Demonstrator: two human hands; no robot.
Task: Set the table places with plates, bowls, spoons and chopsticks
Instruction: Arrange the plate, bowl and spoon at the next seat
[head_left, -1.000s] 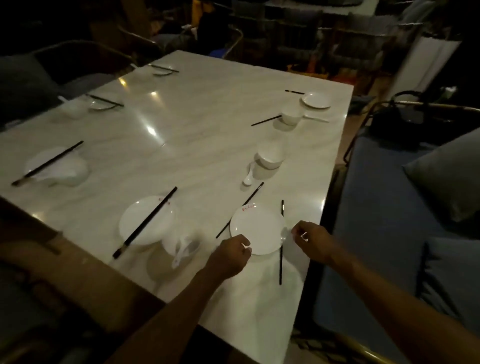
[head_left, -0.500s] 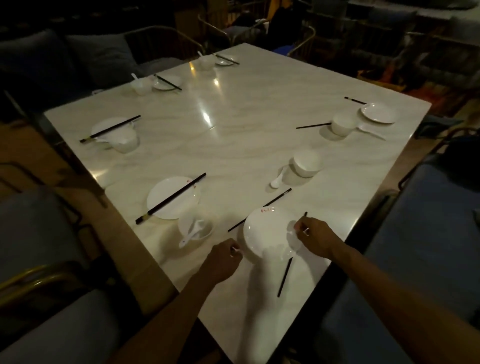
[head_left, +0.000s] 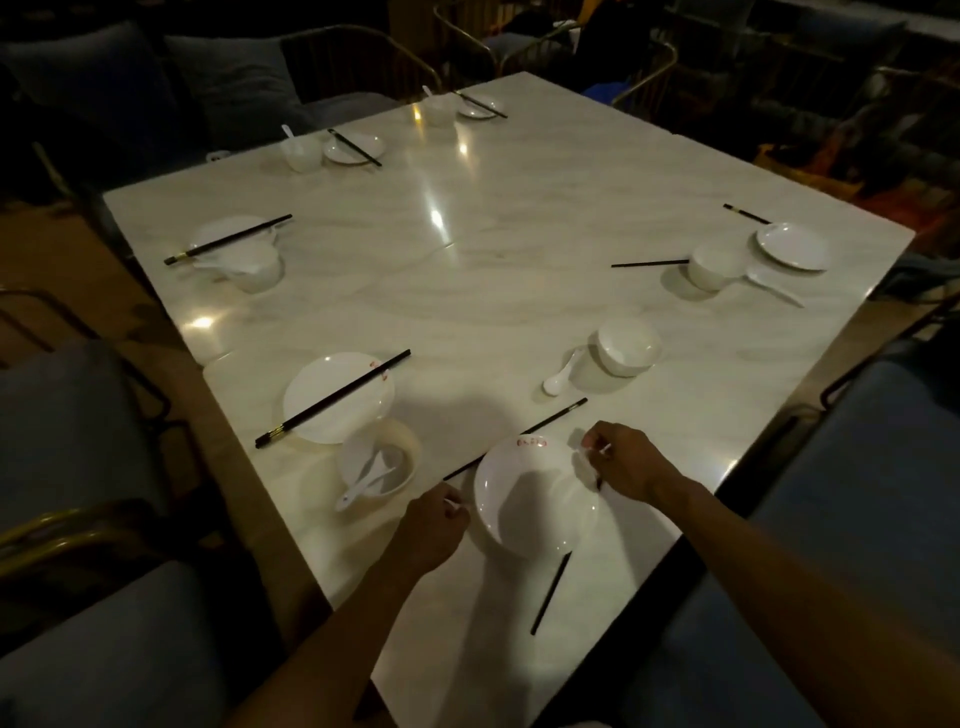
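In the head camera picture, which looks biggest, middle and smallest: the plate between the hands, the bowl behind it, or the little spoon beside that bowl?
1. plate, though it's nearest the camera
2. bowl
3. spoon

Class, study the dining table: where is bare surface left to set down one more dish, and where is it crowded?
Free: the wide middle of the table, bordered by the settings along both sides. Also the near corner below the plate. Crowded: around that plate, where the left hand, right hand and two chopsticks close in.

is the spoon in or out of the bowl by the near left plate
In: the spoon lies inside the bowl, its end sticking out over the rim.
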